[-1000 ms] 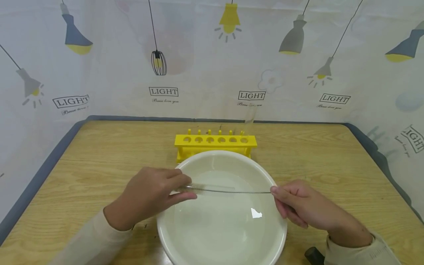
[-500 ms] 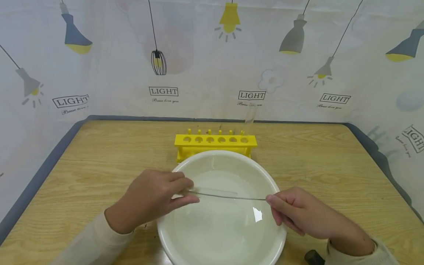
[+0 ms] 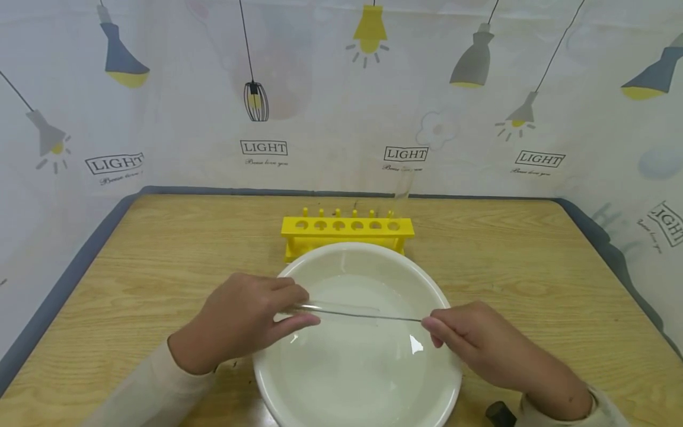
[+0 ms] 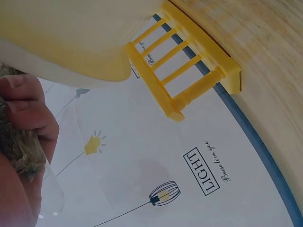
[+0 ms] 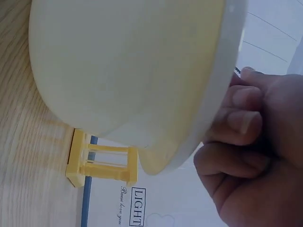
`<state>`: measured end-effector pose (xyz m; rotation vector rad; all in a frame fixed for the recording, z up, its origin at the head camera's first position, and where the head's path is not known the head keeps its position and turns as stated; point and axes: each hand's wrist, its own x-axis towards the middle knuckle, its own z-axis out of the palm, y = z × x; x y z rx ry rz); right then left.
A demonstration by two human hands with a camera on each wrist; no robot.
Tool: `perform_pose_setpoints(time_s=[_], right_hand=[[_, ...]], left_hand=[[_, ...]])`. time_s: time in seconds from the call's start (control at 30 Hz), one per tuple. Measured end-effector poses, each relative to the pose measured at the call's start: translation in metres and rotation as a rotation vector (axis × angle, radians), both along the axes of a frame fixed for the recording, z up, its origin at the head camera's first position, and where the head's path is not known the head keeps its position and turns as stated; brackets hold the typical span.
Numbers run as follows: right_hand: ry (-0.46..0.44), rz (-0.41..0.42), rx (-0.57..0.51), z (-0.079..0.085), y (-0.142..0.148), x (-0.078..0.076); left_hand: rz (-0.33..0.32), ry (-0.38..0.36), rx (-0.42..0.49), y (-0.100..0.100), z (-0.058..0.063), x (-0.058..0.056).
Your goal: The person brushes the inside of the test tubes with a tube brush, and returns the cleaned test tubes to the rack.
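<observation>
Currently your left hand (image 3: 240, 317) grips the tube (image 3: 349, 307) crosswise above the basin (image 3: 349, 245), mouth toward your right hand (image 3: 482, 347), whose fingers pinch the brush wire (image 3: 400, 318) nearly along the tube's axis.

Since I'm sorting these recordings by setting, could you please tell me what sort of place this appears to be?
Probably a small lab-style workstation: a yellow test-tube rack and a pale basin stand on a wood-grain table, and a clear tube is held over the basin.
</observation>
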<state>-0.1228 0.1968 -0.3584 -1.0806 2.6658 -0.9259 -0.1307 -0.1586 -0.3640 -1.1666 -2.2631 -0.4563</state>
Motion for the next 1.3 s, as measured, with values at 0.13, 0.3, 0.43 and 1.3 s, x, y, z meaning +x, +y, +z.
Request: perform_pose_setpoints(time_s=[0.13,0.3,0.43,1.3], right_hand=[[0.232,0.035,-0.006,-0.003,-0.002,0.0],[0.49,0.079,-0.082,-0.009,-0.005,-0.002],[0.621,0.076,-0.099,-0.013,-0.006,-0.004],[0.823,0.058,-0.062,-0.011,-0.004,-0.014]], left_hand=[[0.008,-0.03,-0.005,-0.001,0.001,0.0],[0.012,-0.054,-0.002,-0.002,0.0,0.0],[0.016,-0.077,0.0,-0.003,-0.001,0.0],[0.077,-0.278,0.007,-0.008,0.006,0.002]])
